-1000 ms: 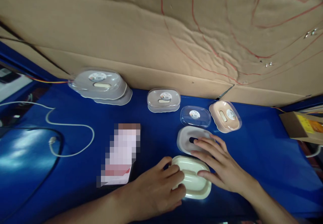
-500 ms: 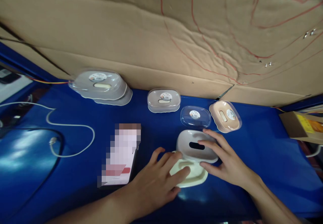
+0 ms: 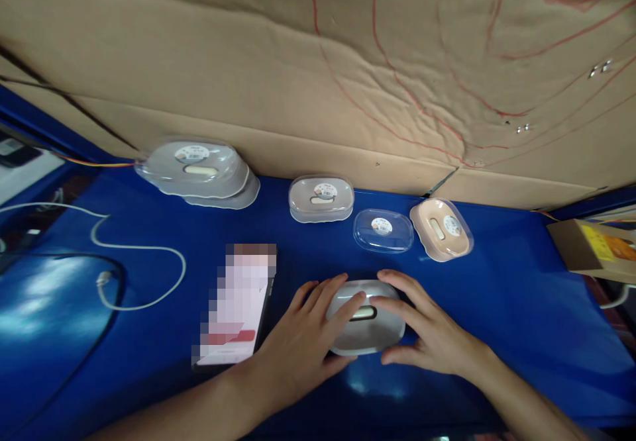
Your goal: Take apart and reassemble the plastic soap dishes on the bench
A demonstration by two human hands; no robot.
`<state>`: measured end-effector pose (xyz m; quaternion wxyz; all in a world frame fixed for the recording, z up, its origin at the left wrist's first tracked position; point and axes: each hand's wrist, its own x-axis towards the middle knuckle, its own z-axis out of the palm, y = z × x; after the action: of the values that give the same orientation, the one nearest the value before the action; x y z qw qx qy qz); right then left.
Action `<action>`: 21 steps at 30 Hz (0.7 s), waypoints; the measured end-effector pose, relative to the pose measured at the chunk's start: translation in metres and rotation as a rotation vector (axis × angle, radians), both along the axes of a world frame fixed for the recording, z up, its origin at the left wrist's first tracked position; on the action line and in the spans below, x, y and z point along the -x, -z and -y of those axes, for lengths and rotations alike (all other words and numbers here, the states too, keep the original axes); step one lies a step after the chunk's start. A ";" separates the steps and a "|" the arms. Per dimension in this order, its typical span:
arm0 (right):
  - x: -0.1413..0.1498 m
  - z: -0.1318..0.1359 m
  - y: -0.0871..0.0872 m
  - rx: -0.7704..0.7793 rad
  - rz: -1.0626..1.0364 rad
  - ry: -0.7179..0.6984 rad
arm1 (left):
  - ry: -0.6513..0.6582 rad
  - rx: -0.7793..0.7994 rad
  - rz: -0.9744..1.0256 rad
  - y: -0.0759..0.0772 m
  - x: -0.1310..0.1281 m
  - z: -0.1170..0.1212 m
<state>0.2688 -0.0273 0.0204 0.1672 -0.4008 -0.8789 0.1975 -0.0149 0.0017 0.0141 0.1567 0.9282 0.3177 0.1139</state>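
Note:
A grey oval soap dish tray (image 3: 370, 335) with a slot in its middle sits on the blue table in front of me. It rests on a pale base, which is now hidden except for the light strip showing through the slot. My left hand (image 3: 318, 325) curls round the tray's left side, with the index finger over it near the slot. Round the right side, the fingers and thumb of my right hand (image 3: 422, 325) hold the rim. Just beyond lies a clear lid (image 3: 382, 239) with a round label.
Behind stand lidded soap dishes: a peach one (image 3: 444, 229), a small grey one (image 3: 320, 206) and a larger grey pair (image 3: 199, 179) against the cardboard wall (image 3: 223, 63). A phone (image 3: 238, 308) lies left of my hands. Cables (image 3: 149, 247) run at left; a cardboard box (image 3: 586, 252) is at right.
The grey tray has come towards me and down onto the pale green base, covering it. My right hand moved with it, and my left hand closed in on the tray's left side.

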 end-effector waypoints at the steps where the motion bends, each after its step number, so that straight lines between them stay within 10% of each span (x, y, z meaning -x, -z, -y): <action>1: -0.004 -0.001 -0.001 -0.002 -0.008 0.010 | -0.009 0.010 -0.008 -0.001 0.000 0.000; 15: 0.000 -0.005 -0.003 0.007 0.074 -0.038 | 0.016 0.071 -0.013 -0.001 -0.001 0.001; 21: -0.016 -0.021 0.008 -0.134 0.122 0.212 | -0.039 0.101 -0.041 -0.007 -0.002 0.001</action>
<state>0.2849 -0.0060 0.0122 0.1598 -0.4904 -0.8515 0.0947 -0.0132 0.0003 0.0211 0.1946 0.9149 0.3442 0.0818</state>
